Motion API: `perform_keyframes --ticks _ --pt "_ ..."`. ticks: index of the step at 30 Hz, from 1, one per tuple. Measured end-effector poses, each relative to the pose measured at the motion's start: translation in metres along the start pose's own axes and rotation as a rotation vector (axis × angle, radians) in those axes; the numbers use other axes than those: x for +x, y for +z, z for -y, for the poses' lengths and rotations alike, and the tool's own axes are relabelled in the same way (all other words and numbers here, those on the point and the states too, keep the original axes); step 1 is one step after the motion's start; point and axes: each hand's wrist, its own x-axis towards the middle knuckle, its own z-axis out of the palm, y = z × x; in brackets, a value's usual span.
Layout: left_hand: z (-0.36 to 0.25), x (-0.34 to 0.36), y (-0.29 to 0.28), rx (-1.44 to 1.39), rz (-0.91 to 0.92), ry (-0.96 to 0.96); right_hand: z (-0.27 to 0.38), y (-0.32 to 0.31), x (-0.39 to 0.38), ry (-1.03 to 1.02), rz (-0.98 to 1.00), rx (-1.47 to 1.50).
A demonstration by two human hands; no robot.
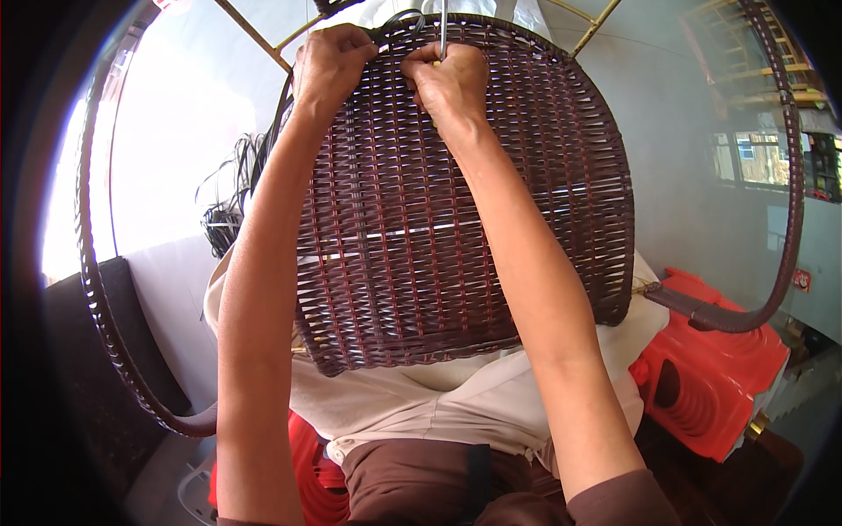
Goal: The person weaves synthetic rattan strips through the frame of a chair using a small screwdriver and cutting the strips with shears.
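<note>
A dark brown woven wicker chair panel (456, 202) leans over my lap, its rounded rim at the top. My left hand (330, 63) is closed at the upper left of that rim, pinching a flat dark weaving strip (399, 19) that curls off to the right. Just right of it, my right hand (454, 83) wraps round a screwdriver-like tool (444, 26); its thin metal shaft points up past the rim and bits of yellow handle show between my fingers. The tool's exact kind is hidden by my grip.
Wrapped curved arms of the frame (792, 175) arch out on both sides. Bare golden frame bars (254, 33) stand behind the panel. Loose dark strips (225, 223) hang at the left. A red plastic stool (715, 377) stands at the lower right.
</note>
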Motion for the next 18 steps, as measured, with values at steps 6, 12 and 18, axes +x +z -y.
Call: perform_keyframes --ticks 6,12,18 --pt "-0.014 -0.005 0.005 0.083 -0.06 0.016 -0.002 -0.006 0.009 0.023 0.073 -0.078" --pt "-0.01 -0.008 -0.001 0.055 -0.066 0.037 -0.003 -0.031 -0.005 -0.625 0.268 -0.745" --pt "-0.013 -0.011 -0.003 -0.02 -0.049 0.054 0.014 -0.041 -0.014 -0.214 0.243 -0.582"
